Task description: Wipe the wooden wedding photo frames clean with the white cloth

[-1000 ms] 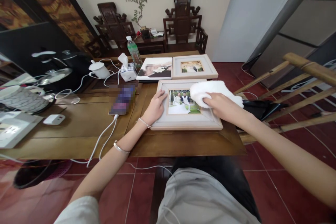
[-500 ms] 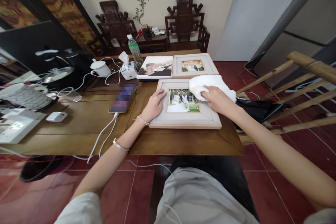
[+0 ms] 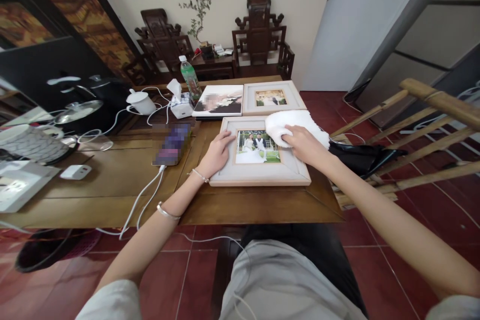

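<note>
A light wooden picture frame (image 3: pixel 258 177) with a wedding photo lies flat on the table in front of me. My left hand (image 3: pixel 216 152) grips its left edge, fingers over the border and thumb side hidden from clear view. Bunched in my right hand (image 3: pixel 300 144) is a white cloth (image 3: pixel 303 124), pressed against the upper right part of the frame. The cloth covers that corner, and its loose end hangs past the right side. Just behind lie a second picture frame (image 3: pixel 292 102) and a photo panel (image 3: pixel 221 111).
On the wooden table (image 3: pixel 123 187) to the left are a phone (image 3: pixel 172 145) with a cable, a tissue box (image 3: pixel 182 106), a green bottle (image 3: pixel 190 77), a lidded white cup (image 3: pixel 141 102) and a charger (image 3: pixel 76 172). A bamboo chair (image 3: pixel 438 105) stands at right.
The view has shifted slightly, so everything sits a little further left and lower. Both hands keep nearly the same places on the frame, the cloth still at its upper right.
</note>
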Motion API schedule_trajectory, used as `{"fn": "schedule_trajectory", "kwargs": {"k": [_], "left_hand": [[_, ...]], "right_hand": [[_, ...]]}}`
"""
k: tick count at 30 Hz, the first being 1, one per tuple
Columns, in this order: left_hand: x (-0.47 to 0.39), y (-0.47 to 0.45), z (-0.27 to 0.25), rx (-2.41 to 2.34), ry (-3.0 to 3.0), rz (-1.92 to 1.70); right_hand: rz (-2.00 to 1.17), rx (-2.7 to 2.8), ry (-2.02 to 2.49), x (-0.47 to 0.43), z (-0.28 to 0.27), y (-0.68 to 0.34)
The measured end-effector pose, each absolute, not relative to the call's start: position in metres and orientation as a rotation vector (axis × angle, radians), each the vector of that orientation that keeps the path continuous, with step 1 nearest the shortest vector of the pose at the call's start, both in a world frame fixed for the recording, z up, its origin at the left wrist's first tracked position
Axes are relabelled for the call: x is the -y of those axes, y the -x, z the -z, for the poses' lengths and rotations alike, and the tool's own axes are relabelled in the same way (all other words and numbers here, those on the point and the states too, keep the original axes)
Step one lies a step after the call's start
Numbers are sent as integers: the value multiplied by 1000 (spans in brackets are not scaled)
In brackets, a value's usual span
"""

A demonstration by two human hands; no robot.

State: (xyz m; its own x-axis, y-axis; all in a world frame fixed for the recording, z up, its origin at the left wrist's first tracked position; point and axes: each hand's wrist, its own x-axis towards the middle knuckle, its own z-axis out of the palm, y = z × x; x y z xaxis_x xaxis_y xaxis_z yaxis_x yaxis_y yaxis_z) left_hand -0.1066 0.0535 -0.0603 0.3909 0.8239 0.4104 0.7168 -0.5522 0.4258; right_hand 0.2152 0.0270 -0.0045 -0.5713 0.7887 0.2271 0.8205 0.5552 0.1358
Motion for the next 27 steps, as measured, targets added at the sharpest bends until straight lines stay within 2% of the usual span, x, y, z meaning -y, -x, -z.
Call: {"fn": "schedule_trajectory", "kwargs": {"k": [27], "left_hand": [[-51,103,66,-1380,-2440,-885]], "right_hand": [[332,2568,1322,-32,18,-221]]}}
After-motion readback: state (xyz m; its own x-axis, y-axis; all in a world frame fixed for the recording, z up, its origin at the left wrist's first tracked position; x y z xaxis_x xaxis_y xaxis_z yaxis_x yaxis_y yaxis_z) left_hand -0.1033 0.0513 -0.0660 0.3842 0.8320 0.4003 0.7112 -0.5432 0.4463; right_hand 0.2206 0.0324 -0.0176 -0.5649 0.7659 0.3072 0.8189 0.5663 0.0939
